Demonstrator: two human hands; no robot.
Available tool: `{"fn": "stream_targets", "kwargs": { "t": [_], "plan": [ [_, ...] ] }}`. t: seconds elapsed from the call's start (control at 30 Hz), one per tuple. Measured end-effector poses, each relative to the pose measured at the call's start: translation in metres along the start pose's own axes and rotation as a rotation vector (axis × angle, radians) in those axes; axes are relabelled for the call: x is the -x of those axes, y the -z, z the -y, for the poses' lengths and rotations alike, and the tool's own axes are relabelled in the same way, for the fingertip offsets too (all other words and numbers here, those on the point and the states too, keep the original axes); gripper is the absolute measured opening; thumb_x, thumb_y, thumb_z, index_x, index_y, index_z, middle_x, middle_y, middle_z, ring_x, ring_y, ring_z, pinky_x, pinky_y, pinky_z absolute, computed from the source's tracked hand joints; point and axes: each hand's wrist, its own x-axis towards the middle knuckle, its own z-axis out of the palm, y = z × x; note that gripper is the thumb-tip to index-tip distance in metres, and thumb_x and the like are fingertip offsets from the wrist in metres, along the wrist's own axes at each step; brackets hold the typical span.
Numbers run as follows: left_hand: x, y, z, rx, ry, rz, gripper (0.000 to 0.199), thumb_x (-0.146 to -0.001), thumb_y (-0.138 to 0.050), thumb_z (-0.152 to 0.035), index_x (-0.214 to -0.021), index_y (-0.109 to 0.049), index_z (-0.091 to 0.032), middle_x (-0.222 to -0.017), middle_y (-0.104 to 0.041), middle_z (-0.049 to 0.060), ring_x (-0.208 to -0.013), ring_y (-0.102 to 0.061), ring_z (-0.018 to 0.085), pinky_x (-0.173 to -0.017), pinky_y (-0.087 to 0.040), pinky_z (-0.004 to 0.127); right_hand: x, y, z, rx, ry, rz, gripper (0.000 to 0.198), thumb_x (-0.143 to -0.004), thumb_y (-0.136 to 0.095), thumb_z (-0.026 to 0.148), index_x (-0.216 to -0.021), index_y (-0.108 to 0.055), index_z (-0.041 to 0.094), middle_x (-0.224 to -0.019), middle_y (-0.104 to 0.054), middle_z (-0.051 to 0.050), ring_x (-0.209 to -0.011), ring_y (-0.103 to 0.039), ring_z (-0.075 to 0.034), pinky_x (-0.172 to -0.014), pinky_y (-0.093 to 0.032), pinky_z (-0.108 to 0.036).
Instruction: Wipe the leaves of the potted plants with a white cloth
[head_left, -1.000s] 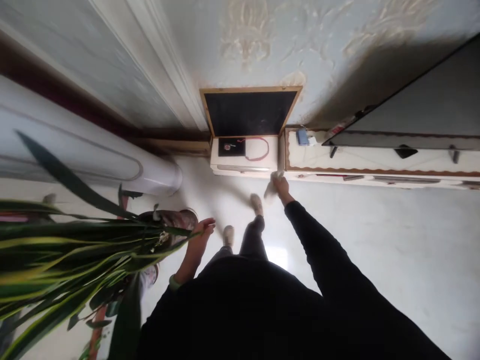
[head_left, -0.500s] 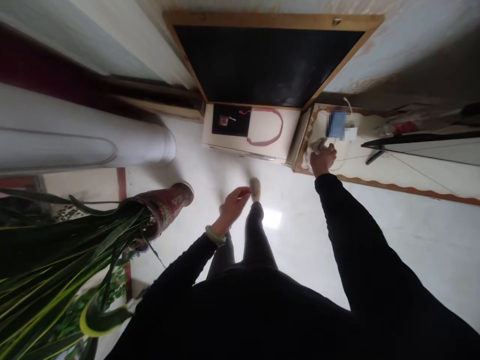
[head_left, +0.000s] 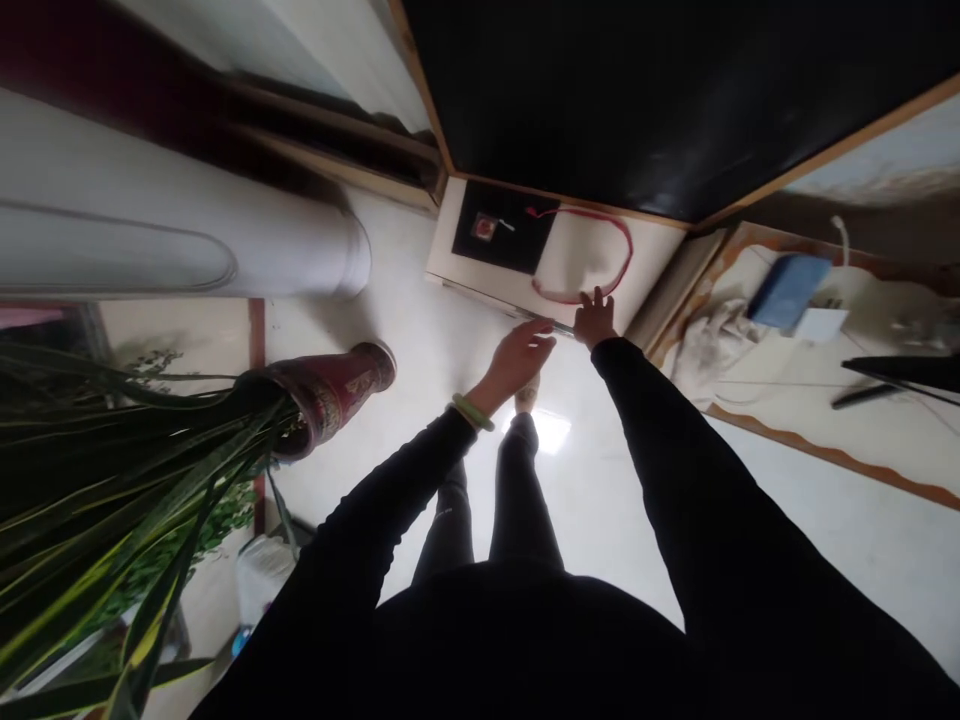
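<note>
My right hand (head_left: 596,318) reaches over the front edge of a low white cabinet (head_left: 664,255), empty and with its fingers spread. Its fingertips are close to a curved red strap (head_left: 628,245) on the cabinet top; I cannot tell whether they touch it. Left of it, my left hand (head_left: 516,362), with a green bangle at the wrist, hovers before the cabinet's front edge. Its fingers are stretched out and nothing shows in them. Beside the strap, a small red-and-white square packet (head_left: 484,228) lies on a black sheet (head_left: 520,255). A crumpled pale cloth (head_left: 709,345) rests on the right-hand stand.
A large black panel in a wooden frame (head_left: 637,90) stands behind the cabinet. The stand (head_left: 810,420) at right bears a blue box (head_left: 787,290) and a white adapter (head_left: 821,325). At left are a tall white rounded unit (head_left: 277,240) and a red vase (head_left: 349,395) with long leaves (head_left: 150,480).
My right hand has let go of the cloth on the stand and moved left to the cabinet edge. My left hand has moved forward and right. The view has shifted.
</note>
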Motion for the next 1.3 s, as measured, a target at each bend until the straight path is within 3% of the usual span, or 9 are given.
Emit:
{"fn": "stream_targets", "kwargs": {
  "t": [0.23,0.37,0.43,0.53,0.73,0.83,0.97,1.13,1.3],
  "plan": [
    [0.01,0.029,0.017,-0.069,0.035,-0.091,0.038,-0.106,-0.064,-0.021,-0.143,-0.072,-0.021,-0.145,-0.076,0.013,-0.13,-0.074,0.026,-0.115,-0.061,0.046,0.024,0.02,0.037,-0.311,0.126,-0.15,0.042,-0.1,-0.047,0.017,-0.129,-0.075,0.005,-0.142,-0.073,-0.026,-0.141,-0.063,-0.038,-0.127,-0.043,-0.059],
    [0.037,0.052,0.009,-0.306,-0.192,-0.232,0.053,-0.104,-0.06,-0.014,-0.156,-0.063,-0.024,-0.169,-0.058,0.014,-0.155,-0.057,0.031,-0.128,-0.051,0.055,0.097,0.064,0.095,-0.922,0.297,-0.39,0.024,-0.103,-0.06,0.042,-0.107,-0.073,0.022,-0.113,-0.077,-0.01,-0.084,-0.072,-0.022,-0.081,-0.062,-0.039],
    [0.057,0.069,0.0,-0.474,-0.352,-0.306,0.057,-0.103,-0.055,-0.009,-0.157,-0.062,-0.027,-0.177,-0.049,0.01,-0.165,-0.045,0.03,-0.135,-0.043,0.058,0.135,0.095,0.124,-1.231,0.416,-0.26,0.028,-0.099,-0.071,0.053,-0.1,-0.07,0.025,-0.091,-0.071,-0.002,-0.064,-0.061,-0.014,-0.065,-0.053,-0.032],
    [0.093,0.097,-0.015,-0.638,-0.474,-0.398,0.044,-0.107,-0.049,-0.009,-0.14,-0.073,-0.024,-0.155,-0.07,0.01,-0.156,-0.054,0.028,-0.134,-0.041,0.056,0.185,0.144,0.163,-1.502,0.541,-0.043,0.039,-0.088,-0.087,0.058,-0.097,-0.066,0.026,-0.084,-0.069,0.003,-0.053,-0.042,-0.007,-0.051,-0.035,-0.025],
    [0.176,0.147,-0.02,-0.661,-0.536,-0.736,0.038,-0.113,-0.042,-0.014,-0.125,-0.078,-0.021,-0.12,-0.081,0.01,-0.123,-0.071,0.025,-0.118,-0.054,0.044,0.272,0.193,0.228,-1.474,0.616,0.173,0.061,-0.079,-0.095,0.062,-0.122,-0.071,0.026,-0.082,-0.071,0.003,-0.05,-0.04,-0.006,-0.045,-0.027,-0.023],
    [0.217,0.163,0.002,-0.606,-0.519,-0.878,0.042,-0.113,-0.039,-0.017,-0.138,-0.073,-0.021,-0.138,-0.077,0.012,-0.139,-0.066,0.025,-0.128,-0.05,0.045,0.32,0.171,0.27,-1.513,0.641,0.124,0.062,-0.083,-0.092,0.054,-0.136,-0.07,0.03,-0.088,-0.073,0.002,-0.049,-0.039,-0.005,-0.043,-0.026,-0.022],
    [0.284,0.164,0.066,-0.455,-0.463,-1.006,0.057,-0.113,-0.047,-0.029,-0.169,-0.044,-0.016,-0.177,-0.047,0.018,-0.17,-0.038,0.028,-0.141,-0.036,0.05,0.369,0.106,0.342,-1.624,0.62,-0.221,0.047,-0.086,-0.081,0.043,-0.131,-0.071,0.031,-0.107,-0.074,0.0,-0.052,-0.042,-0.003,-0.044,-0.03,-0.019],
    [0.415,0.133,0.195,-0.24,-0.302,-0.832,0.051,-0.104,-0.064,-0.025,-0.154,-0.062,-0.016,-0.163,-0.064,0.018,-0.156,-0.059,0.031,-0.137,-0.044,0.055,0.397,0.014,0.403,-1.626,0.436,-0.409,0.045,-0.077,-0.072,0.043,-0.119,-0.069,0.026,-0.12,-0.074,-0.004,-0.06,-0.05,-0.004,-0.047,-0.034,-0.015],
    [0.54,0.141,0.314,0.042,0.035,-1.005,0.049,-0.096,-0.074,-0.022,-0.145,-0.069,-0.016,-0.151,-0.072,0.021,-0.149,-0.065,0.039,-0.13,-0.049,0.065,0.427,-0.061,0.41,-1.467,0.28,-0.441,0.052,-0.07,-0.065,0.05,-0.116,-0.064,0.027,-0.125,-0.072,-0.007,-0.067,-0.055,-0.009,-0.049,-0.039,-0.019]
  ]
}}
